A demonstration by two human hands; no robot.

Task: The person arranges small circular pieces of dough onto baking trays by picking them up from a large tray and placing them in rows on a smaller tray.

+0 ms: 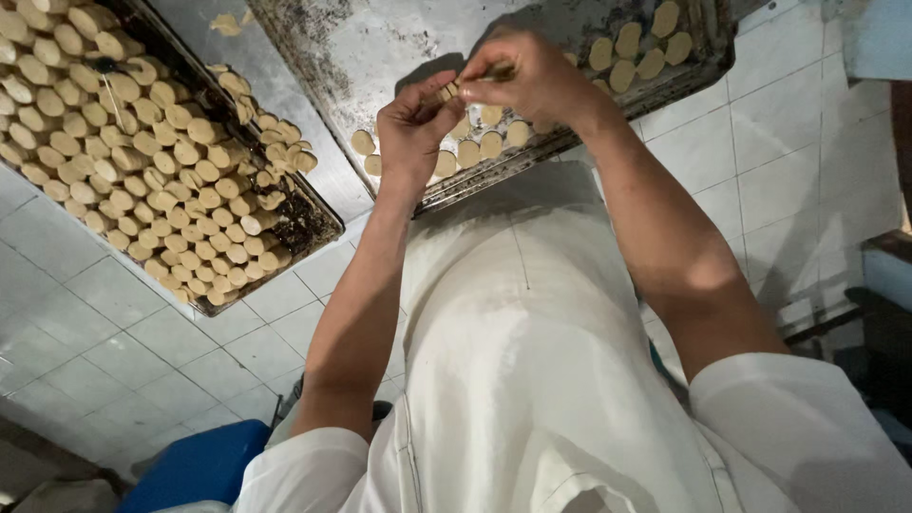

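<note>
My left hand and my right hand meet above a worn metal baking tray. Both pinch the same small pale dough piece between their fingertips. Under the hands, round flat dough discs lie in a row along the tray's near edge. More of the dough discs sit at the tray's far right corner. My white apron fills the lower middle of the view.
A second dark tray at the left is packed with several rows of tan dough rounds. White floor tiles lie below. A blue stool or bin stands at the lower left, and dark furniture at the right edge.
</note>
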